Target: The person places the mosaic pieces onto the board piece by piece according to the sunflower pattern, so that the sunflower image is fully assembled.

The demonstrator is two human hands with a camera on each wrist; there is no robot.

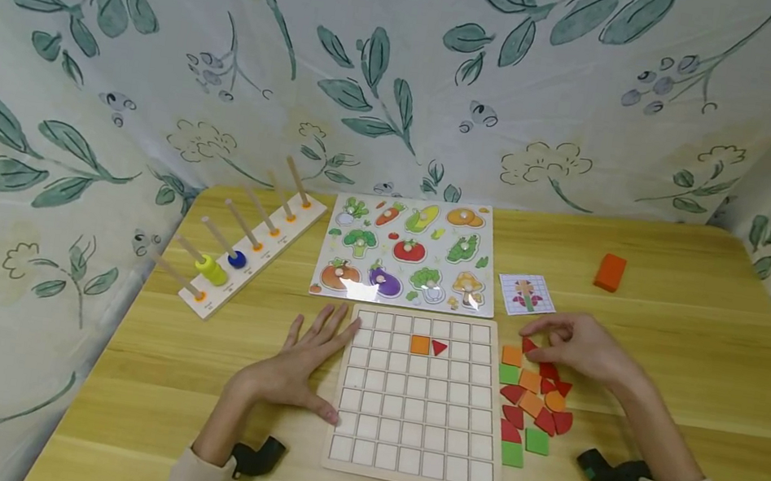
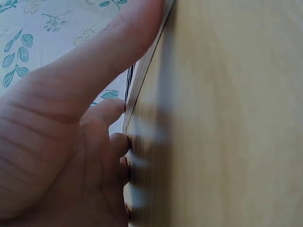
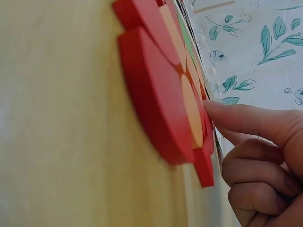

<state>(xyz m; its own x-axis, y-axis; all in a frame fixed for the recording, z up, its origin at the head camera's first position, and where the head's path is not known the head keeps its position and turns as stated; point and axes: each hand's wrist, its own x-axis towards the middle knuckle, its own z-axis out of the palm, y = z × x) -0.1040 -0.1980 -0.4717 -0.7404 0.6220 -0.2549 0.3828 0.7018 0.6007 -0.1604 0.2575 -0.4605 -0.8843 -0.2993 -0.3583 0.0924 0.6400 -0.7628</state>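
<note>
My left hand [image 1: 297, 368] lies with fingers spread at the left side of a wooden grid board [image 1: 412, 475], its thumb and fingertips touching the frame. On the board's upper part sit an orange square tile [image 1: 419, 345] and a small red triangle tile [image 1: 439, 348], side by side. To the right of the board, my right hand [image 1: 581, 346] pinches a red tile [image 1: 528, 345] between thumb and index finger, other fingers curled in. Below it is a loose group of red, orange and green tiles; a red rounded tile [image 3: 149, 99] shows large in the right wrist view.
A picture card [image 1: 527, 294] lies beyond the right hand. Behind the board is a vegetable knob puzzle [image 1: 405, 276]. A peg stand [image 1: 252, 255] with yellow-green and blue beads stands at the left. An orange-red block [image 1: 610, 272] rests at the back right.
</note>
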